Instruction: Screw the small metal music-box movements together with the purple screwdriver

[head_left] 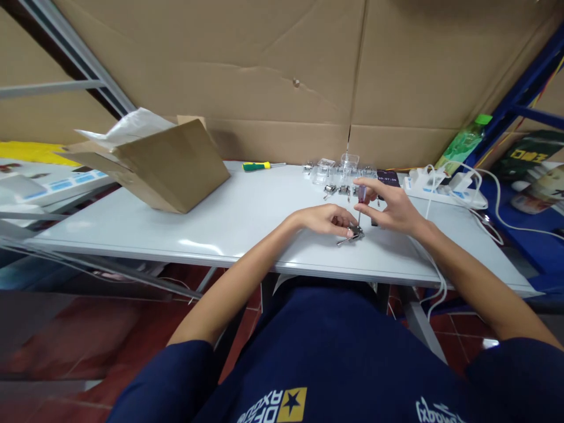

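My right hand (388,205) pinches the dark purple handle of a small screwdriver (362,195), held upright with its thin shaft pointing down. The tip meets a small dark metal part with a crank-like rod (356,232) near the table's front edge. My left hand (328,220) closes its fingers on this metal part from the left, steadying it on the white surface. Fine detail of the part is too small to make out. Just behind my hands lie several similar small metal pieces (330,189).
Clear plastic boxes (326,167) and a phone showing a timer (388,178) stand behind. A green-yellow screwdriver (257,167) lies at the back. An open cardboard box (176,170) tilts at left. At right are a white power strip (445,191), cables and a green bottle (462,144).
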A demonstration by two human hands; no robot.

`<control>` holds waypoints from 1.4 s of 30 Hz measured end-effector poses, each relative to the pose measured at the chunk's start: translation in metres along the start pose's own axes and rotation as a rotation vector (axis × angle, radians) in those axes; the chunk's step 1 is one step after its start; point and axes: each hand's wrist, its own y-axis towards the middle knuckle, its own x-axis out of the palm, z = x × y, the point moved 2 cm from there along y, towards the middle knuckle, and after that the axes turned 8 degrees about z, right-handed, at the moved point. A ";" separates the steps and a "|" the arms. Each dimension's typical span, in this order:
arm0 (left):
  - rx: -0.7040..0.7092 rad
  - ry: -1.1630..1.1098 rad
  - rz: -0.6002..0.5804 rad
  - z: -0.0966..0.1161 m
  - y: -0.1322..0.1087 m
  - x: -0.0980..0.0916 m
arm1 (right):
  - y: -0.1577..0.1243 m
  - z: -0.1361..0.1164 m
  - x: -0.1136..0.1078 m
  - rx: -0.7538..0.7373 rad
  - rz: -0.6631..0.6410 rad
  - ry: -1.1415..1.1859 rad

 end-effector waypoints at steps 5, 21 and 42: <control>0.018 0.021 0.000 -0.001 0.002 0.003 | 0.002 0.006 -0.006 -0.020 -0.003 0.010; -0.054 0.143 0.194 0.013 0.006 0.025 | 0.001 0.002 -0.001 0.029 0.014 0.112; 0.066 0.282 0.169 0.009 0.001 0.024 | -0.002 -0.007 0.005 -0.055 0.147 0.005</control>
